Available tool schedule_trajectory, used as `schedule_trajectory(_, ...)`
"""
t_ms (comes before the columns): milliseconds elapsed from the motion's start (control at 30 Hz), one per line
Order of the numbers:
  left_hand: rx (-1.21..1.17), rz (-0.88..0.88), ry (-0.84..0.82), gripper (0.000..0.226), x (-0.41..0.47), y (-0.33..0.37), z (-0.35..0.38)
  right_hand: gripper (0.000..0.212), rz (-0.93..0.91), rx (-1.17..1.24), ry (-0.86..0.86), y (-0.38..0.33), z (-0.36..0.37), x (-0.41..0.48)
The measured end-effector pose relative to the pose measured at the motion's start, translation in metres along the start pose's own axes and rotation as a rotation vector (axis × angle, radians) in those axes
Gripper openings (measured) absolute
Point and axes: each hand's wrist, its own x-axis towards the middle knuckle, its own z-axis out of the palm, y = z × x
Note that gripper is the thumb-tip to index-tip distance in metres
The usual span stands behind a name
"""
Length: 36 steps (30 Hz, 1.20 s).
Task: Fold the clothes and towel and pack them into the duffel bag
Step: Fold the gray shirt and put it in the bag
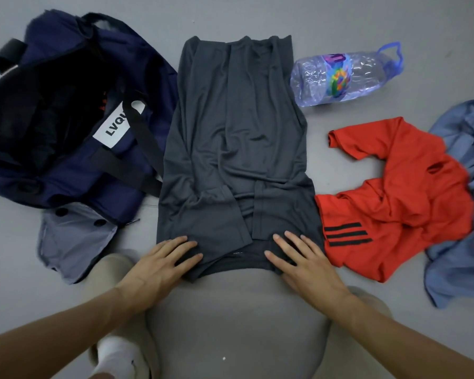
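A dark grey T-shirt (236, 138) lies flat on the floor in the middle, its sides and sleeves folded inward into a long strip. My left hand (162, 265) rests flat on its near left corner and my right hand (301, 262) rests flat on its near right corner, fingers spread. The open navy duffel bag (66, 119) with black straps and a white label lies to the left, touching the shirt's edge. An unfolded red shirt (394, 198) with black stripes lies to the right, and a crumpled light blue cloth (460, 214) at the far right.
A large clear plastic water bottle (345, 76) with a blue handle lies on its side beyond the red shirt. A grey flap (71, 242) with black buttons spreads below the bag. My knees and a white sock (115, 354) are at the bottom.
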Motion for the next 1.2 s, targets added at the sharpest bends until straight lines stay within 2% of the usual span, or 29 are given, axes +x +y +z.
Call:
schedule_trajectory(100, -0.015, 0.041, 0.043, 0.046, -0.009, 0.011, 0.008, 0.047, -0.074, 0.04, 0.022, -0.007, 0.004, -0.015)
schedule_trajectory(233, -0.055, 0.035, 0.054, 0.028, -0.029, 0.025, 0.024, 0.054, -0.122, 0.075, -0.054, -0.02, 0.013, -0.048)
schedule_trajectory(433, -0.089, -0.004, 0.122, 0.029, -0.027, 0.032, 0.02, 0.041, -0.091, 0.114, -0.041, -0.026, 0.006, -0.048)
schedule_trajectory(600, -0.409, -0.16, 0.21, 0.024, -0.021, 0.026, -0.003, 0.03, 0.102, 0.416, -0.009, -0.027, -0.016, -0.027)
schedule_trajectory(700, -0.514, -0.196, 0.198, 0.026, -0.023, 0.02, -0.011, 0.035, 0.214, 0.591, -0.184, -0.024, -0.034, -0.016)
schedule_trajectory(767, -0.485, -0.123, 0.047, 0.032, -0.029, 0.017, -0.009, 0.032, 0.19, 0.614, -0.359, -0.024, -0.042, -0.016)
schedule_trajectory(833, -0.455, -0.056, -0.16, 0.036, -0.038, 0.02, -0.004, 0.02, 0.15, 0.6, -0.542, -0.029, -0.044, -0.021)
schedule_trajectory(900, -0.51, -0.038, -0.228, 0.03, -0.045, 0.024, -0.001, 0.013, 0.142, 0.617, -0.638, -0.037, -0.044, -0.029)
schedule_trajectory(1033, -0.679, -0.109, -0.151, 0.017, -0.043, 0.019, -0.017, 0.015, 0.262, 0.713, -0.565, -0.038, -0.047, -0.034)
schedule_trajectory(1133, -0.738, -0.211, -0.045, 0.011, -0.029, 0.004, -0.038, 0.028, 0.352, 0.898, -0.374, -0.028, -0.055, -0.019)
schedule_trajectory(1200, -0.725, -0.264, 0.011, 0.015, -0.013, -0.009, -0.055, 0.026, 0.376, 1.019, -0.258, -0.013, -0.063, 0.001)
